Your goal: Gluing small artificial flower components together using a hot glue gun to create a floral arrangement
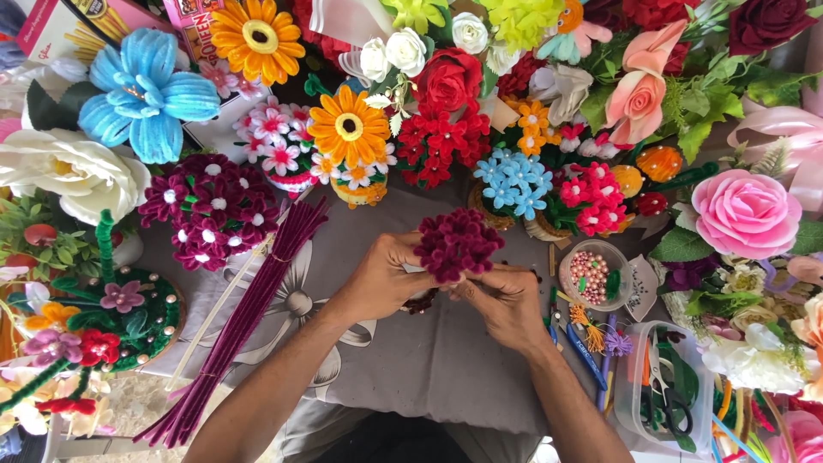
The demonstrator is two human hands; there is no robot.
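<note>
Left hand (377, 279) and right hand (506, 302) both grip a maroon flower (456, 243) (fuzzy, many-petalled) above the grey cloth (429, 360), maroon stems (249, 317) lying just left.

I see both hands meeting over the grey cloth on the bench (446, 360): my left hand (381, 279) and right hand (506, 304) pinch a dark maroon pipe-cleaner flower (457, 244). A bundle of maroon pipe cleaners (244, 317) lies to the left.
</note>
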